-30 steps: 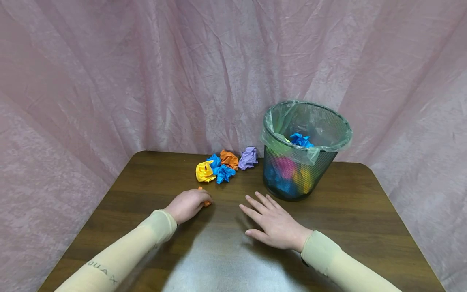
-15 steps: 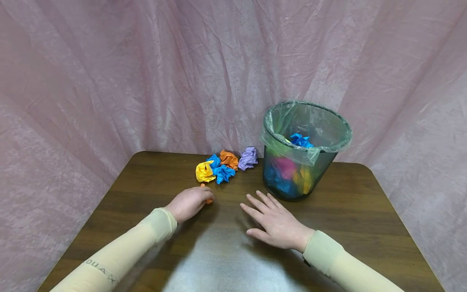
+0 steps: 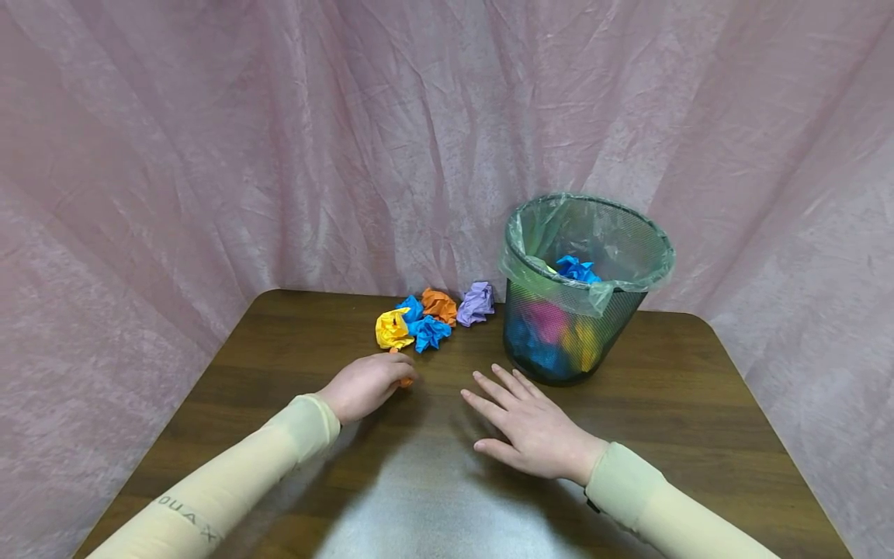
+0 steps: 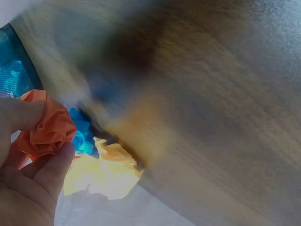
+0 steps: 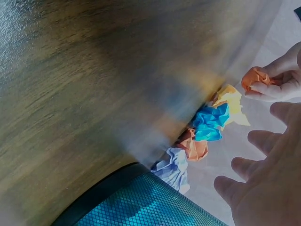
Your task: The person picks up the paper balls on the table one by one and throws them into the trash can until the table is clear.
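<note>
Left hand (image 3: pixel 363 386) pinches orange paper ball (image 4: pixel 49 127); right hand (image 3: pixel 534 435) spread, empty. Likely pickup step, next needing lift toward bin (image 3: pixel 618 312).

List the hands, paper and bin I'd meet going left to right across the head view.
Left hand, yellow paper, loose orange paper, purple paper, bin. Left out for overlap: held orange paper, blue papers, right hand.

Tabletop (image 3: pixel 433 497) glare, wrist views seemingly soft

Desk (image 3: pixel 670 435): brown wood grain. Near far edge — yellow ball (image 3: pixel 393 330), blue balls (image 3: pixel 431 333), orange ball (image 3: pixel 439 306), purple ball (image 3: pixel 476 303). Bin (image 3: pixel 576 330): black mesh — liner (image 3: pixel 555 287) pale green. Held ball (image 4: pixel 55 126): orange.
</note>
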The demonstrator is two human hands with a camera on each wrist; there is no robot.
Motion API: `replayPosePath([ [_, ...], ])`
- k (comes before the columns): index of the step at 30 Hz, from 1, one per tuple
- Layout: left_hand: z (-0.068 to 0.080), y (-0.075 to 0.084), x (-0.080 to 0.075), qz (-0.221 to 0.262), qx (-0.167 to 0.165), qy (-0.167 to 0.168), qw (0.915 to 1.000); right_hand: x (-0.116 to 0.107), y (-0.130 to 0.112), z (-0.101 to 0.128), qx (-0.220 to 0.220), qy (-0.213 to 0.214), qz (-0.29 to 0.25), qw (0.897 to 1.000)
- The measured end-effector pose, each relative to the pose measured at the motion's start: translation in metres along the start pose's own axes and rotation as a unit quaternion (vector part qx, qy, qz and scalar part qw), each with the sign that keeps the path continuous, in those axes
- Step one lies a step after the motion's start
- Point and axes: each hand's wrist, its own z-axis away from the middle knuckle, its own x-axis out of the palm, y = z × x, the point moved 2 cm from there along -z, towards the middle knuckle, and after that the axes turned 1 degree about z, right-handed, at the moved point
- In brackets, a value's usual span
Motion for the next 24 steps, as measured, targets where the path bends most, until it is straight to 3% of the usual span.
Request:
replayPosePath([
  [20, -0.014, 0.015, -0.016, -0.013, 0.037, 0.024, 0.9989, -0.014, 0.001, 0.018, -0.009, 0.019, 0.008, 1.0],
  [24, -0.018, 0.019, -0.02, -0.014, 0.042, 0.029, 0.9986, -0.017, 0.003, 0.023, 0.003, 0.001, 0.01, 1.0],
])
